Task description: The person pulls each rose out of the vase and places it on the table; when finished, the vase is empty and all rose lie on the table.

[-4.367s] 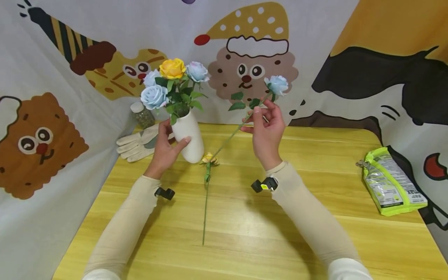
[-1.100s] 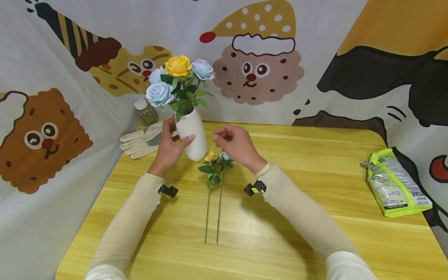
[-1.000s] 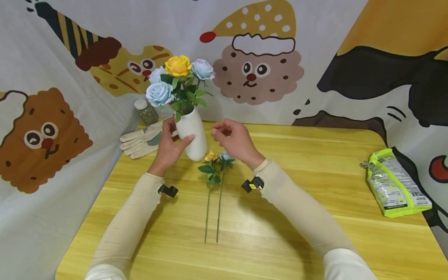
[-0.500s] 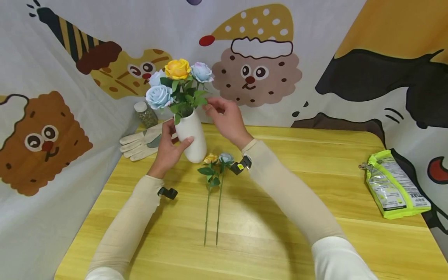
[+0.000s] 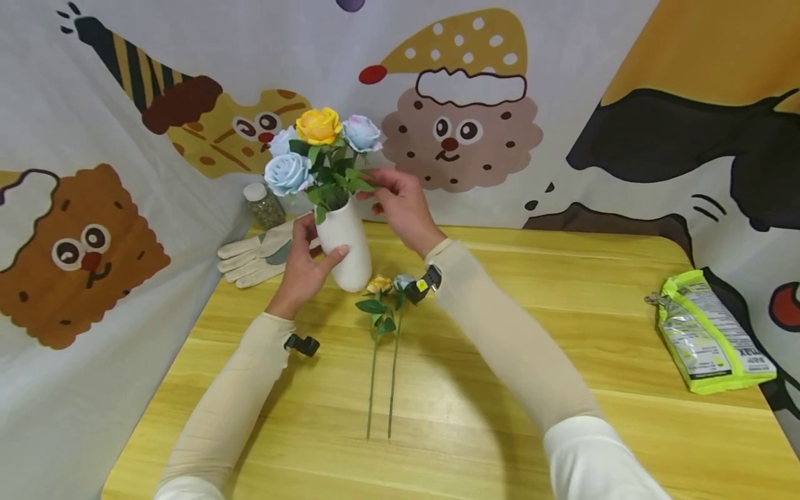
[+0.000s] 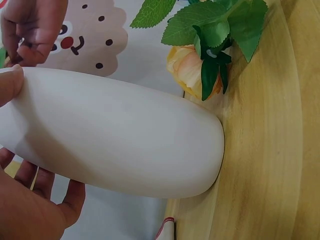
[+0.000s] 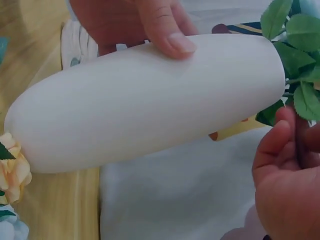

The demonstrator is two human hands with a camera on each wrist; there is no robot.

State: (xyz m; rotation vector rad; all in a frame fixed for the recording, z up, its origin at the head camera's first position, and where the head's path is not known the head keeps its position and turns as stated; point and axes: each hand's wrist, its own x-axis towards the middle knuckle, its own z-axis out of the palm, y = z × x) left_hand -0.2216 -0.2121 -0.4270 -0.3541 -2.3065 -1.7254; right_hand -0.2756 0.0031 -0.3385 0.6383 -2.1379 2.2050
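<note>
My left hand [image 5: 302, 274] grips the white vase [image 5: 346, 250] from the left, thumb across its front. The vase leans slightly, its base on the table. From its mouth rise artificial roses: a yellow rose [image 5: 319, 126] and several pale blue ones, such as the blue rose [image 5: 289, 173]. At the right of the mouth my right hand [image 5: 403, 205] has its curled fingers among the green leaves [image 7: 306, 97], pinching a rose by its stem or leaf; the exact hold is partly hidden. Below the vase lie a yellow rose [image 5: 379, 285] and a blue rose [image 5: 402, 282], stems toward me.
A work glove [image 5: 250, 260] and a lidded glass jar [image 5: 264, 207] stand behind the left hand. At the right edge of the wooden table [image 5: 562, 326] lies a green and silver bag [image 5: 712, 333]. A printed cloth [image 5: 462, 160] hangs close behind.
The right hand laid a blue rose beside the yellow one on the table, then moved up and left to the leaves at the vase's mouth. The left hand keeps its grip on the vase.
</note>
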